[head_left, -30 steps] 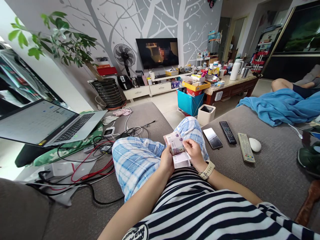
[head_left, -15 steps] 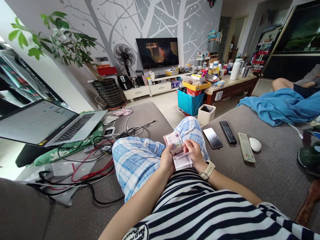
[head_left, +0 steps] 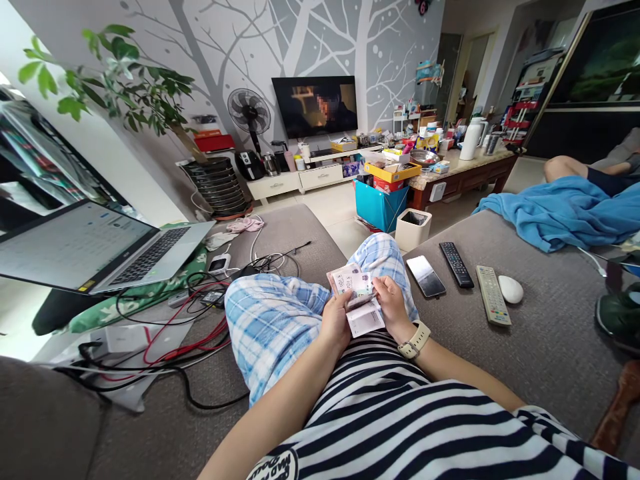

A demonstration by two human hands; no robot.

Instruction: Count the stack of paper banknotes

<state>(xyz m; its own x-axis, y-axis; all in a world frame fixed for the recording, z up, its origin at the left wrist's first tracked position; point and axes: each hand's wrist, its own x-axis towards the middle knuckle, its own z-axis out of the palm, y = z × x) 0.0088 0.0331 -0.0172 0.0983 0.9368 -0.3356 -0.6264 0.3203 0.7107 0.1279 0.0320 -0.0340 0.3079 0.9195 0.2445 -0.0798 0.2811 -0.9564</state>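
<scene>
Several banknotes (head_left: 356, 283) are held above my lap, between my two hands. My left hand (head_left: 336, 321) is closed on their left side, thumb on top. My right hand (head_left: 393, 300), with a pale watch strap on its wrist, pinches the right edge of an upper note. That note is lifted and tilted over the others. A pale note part (head_left: 365, 320) hangs below, toward my striped shirt. My fingers hide portions of the stack, and how the notes overlap beneath cannot be made out.
On the sofa (head_left: 440, 360) to my right lie a phone (head_left: 426, 275), a black remote (head_left: 456, 265), a beige remote (head_left: 493, 295) and a white mouse (head_left: 511, 289). An open laptop (head_left: 150, 257) and tangled cables (head_left: 200, 340) are at left. Another person's leg (head_left: 565, 167) shows at far right.
My right hand has moved slightly up and right, bringing an upper note's printed face into view. The note showing a 5 is now largely covered. My left hand stays almost in place.
</scene>
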